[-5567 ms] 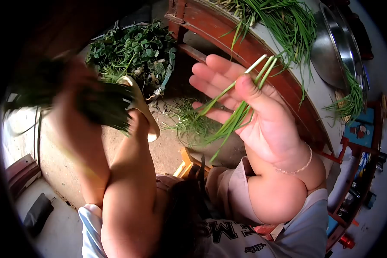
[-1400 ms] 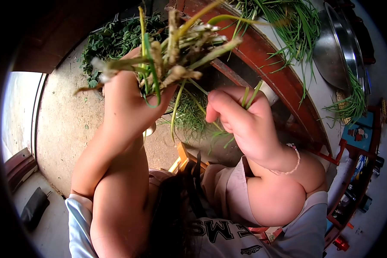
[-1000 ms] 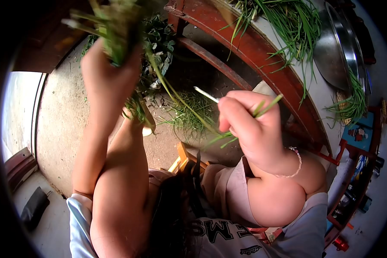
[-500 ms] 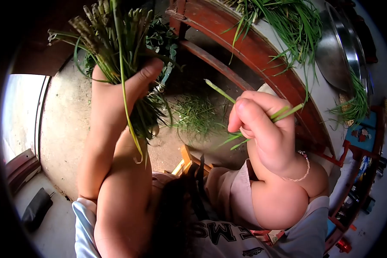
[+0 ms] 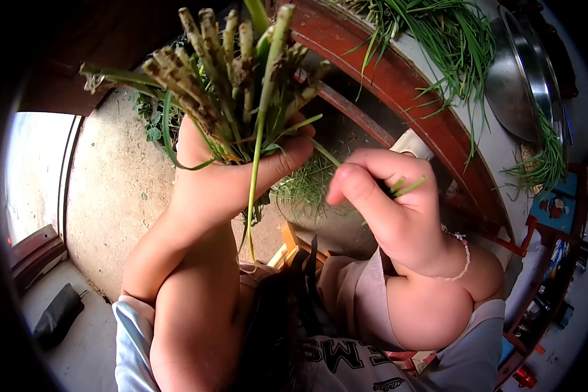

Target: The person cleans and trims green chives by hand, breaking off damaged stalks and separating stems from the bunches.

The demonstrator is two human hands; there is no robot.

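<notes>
Bunch (image 5: 232, 91), thick ends up, is gripped in the left hand (image 5: 225, 186) above the floor (image 5: 111, 163), best kept firm but uncrushed; a few stems (image 5: 408, 187), best handled gently, are pinched in the curled right hand (image 5: 392, 209).

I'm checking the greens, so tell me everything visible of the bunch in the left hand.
The bunch is a thick sheaf of plant stalks, closed in the left hand. Its blunt, pale ends, stained brown, fan out beyond the grip. A green blade curls at one side; one long yellowish strand runs down in front of the hand. The lower part is mostly hidden.
</notes>
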